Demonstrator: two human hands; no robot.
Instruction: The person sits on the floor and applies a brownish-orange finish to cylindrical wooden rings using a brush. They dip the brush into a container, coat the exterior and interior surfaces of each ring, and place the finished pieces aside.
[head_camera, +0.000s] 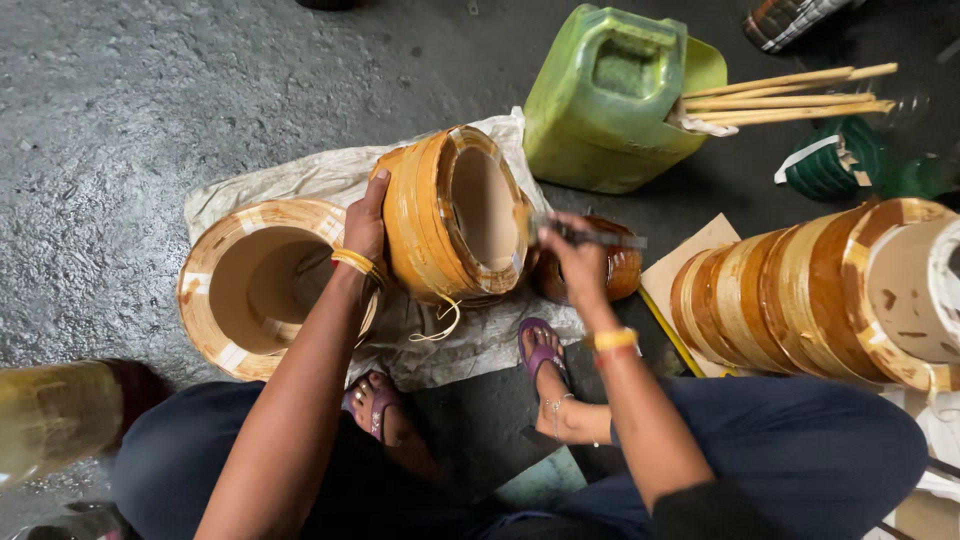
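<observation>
A round bamboo-strip ring (455, 215) is held on its edge on a white cloth (300, 180) on the floor. It is steadied by the left hand (366, 225), whose fingers are laid flat on its outer side. A dark thin tool (590, 237) is pinched in the fingers of the right hand (572, 258) and pressed at the ring's rim. The rim is being worked, it seems; a firm hold is needed next. The ring is hollow. The wider ring (262, 285) beside it is empty too. Long sticks (790, 97) are kept in the cut green can (610, 100). Stacked rings (800, 290) lie to the right.
</observation>
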